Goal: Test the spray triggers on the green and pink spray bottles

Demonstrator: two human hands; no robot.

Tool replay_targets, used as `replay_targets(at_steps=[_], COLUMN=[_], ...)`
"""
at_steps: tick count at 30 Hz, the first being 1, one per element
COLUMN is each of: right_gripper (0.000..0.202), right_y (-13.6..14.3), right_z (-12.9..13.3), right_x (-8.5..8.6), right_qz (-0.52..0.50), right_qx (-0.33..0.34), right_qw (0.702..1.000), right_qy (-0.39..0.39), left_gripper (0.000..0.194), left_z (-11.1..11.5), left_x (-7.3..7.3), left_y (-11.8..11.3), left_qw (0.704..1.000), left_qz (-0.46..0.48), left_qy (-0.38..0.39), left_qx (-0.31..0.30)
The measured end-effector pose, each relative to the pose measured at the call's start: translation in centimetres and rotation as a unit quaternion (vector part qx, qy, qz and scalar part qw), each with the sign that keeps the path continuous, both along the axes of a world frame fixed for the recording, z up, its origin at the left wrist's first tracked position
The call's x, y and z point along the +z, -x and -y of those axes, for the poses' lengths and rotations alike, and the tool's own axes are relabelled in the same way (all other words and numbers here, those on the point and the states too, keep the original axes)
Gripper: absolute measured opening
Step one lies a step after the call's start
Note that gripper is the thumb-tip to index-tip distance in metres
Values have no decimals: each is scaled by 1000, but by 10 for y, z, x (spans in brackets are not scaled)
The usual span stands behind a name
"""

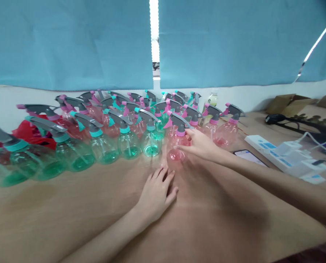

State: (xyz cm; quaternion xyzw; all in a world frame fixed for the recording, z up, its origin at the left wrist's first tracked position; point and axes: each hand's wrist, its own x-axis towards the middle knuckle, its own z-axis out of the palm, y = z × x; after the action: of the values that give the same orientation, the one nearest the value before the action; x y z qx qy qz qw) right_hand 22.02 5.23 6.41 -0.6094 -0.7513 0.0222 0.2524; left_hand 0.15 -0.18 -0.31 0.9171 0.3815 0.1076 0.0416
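Note:
My right hand [199, 144] has its fingers around the side of a pink spray bottle [176, 154] with a grey and pink trigger head, standing upright on the table. On the bare tabletop just in front lies my left hand [156, 191], palm down, fingers spread and holding nothing. To the left of the held bottle stands a green spray bottle [152, 144] with a turquoise collar, the end of a row of several green ones. Another pink spray bottle [225, 131] is to the right, beyond my right wrist.
More spray bottles crowd behind, near the wall. A red plastic bag [33, 133] sits among them at left. On the right are a phone [249, 157], a white power strip [275, 151] with plugs and cables, and cardboard [288, 104]. Blue sheeting [69, 44] covers the window.

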Motion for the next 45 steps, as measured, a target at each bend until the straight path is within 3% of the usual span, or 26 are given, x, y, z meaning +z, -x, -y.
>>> replay_targets(at_steps=[7, 13, 19, 23, 25, 27, 29, 31, 35, 41, 45], right_gripper=[34, 47, 54, 66, 58, 37, 20, 17, 33, 73, 68], right_y=[15, 18, 21, 17, 8, -6, -22, -38, -55, -47, -41], right_z=[-25, -36, -41, -31, -20, -8, 2, 6, -1, -25, -36], right_x=[5, 3, 1, 1, 3, 5, 6, 5, -1, -6, -6], right_qz=[-1, -17, -29, -49, -75, -100, -107, -113, -120, -144, -125], right_qx=[-28, -42, -44, -40, -31, -25, -46, -80, -123, -122, -114], right_qw=[999, 999, 999, 998, 997, 994, 992, 988, 982, 982, 986], right_qy=[18, 13, 14, 9, -8, -34, -52, -71, -72, -8, 1], left_gripper=[44, 43, 44, 44, 43, 41, 39, 39, 39, 36, 31], left_z=[0, -1, -1, -1, -2, -3, -5, -9, -20, -34, -36], left_x=[-2, -3, -2, -1, -1, -2, -3, -3, -1, 0, 0], left_y=[2, 3, 3, 4, 5, 6, 5, 2, -10, -28, -33], left_qw=[1000, 1000, 1000, 1000, 1000, 1000, 999, 999, 1000, 998, 996], left_qz=[18, 24, 10, 6, 16, 26, 30, 29, 26, 60, 82], left_qy=[8, 4, 1, 5, 1, -5, -6, -3, 10, 17, 12], left_qx=[-6, -10, -8, -9, -12, -15, -17, -16, -12, -8, -18])
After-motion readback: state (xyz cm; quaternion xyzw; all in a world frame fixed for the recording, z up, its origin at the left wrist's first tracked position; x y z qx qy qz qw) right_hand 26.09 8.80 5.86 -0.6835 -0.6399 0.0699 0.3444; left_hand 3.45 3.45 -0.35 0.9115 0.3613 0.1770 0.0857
